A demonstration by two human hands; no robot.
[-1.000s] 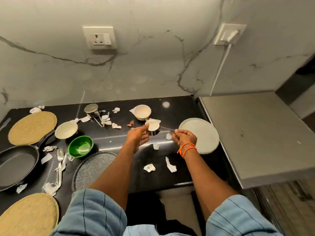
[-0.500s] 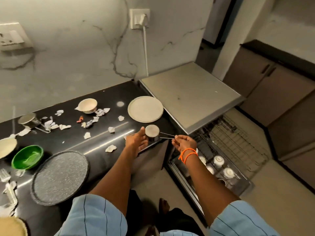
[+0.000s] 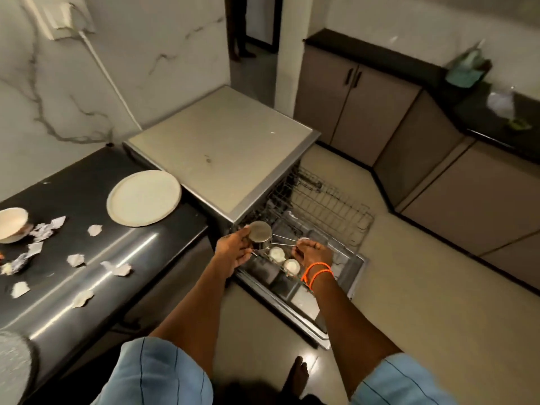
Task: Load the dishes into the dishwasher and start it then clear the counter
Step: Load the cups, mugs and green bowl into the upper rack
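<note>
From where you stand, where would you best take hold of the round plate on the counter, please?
Grip the plate at its rim nearest the counter's front edge, coming from the front: it lies flat, and the low raised rim is probably the only hold.

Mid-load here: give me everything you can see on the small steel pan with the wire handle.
The steel pan is a small round vessel of dull, brushed-looking metal, held upright with its mouth up; nothing shows inside. A thin two-wire handle runs out to the right. The left hand grips its body and the right hand pinches the handle's end. It hangs over the open dishwasher's lower rack, above white cups.
</note>
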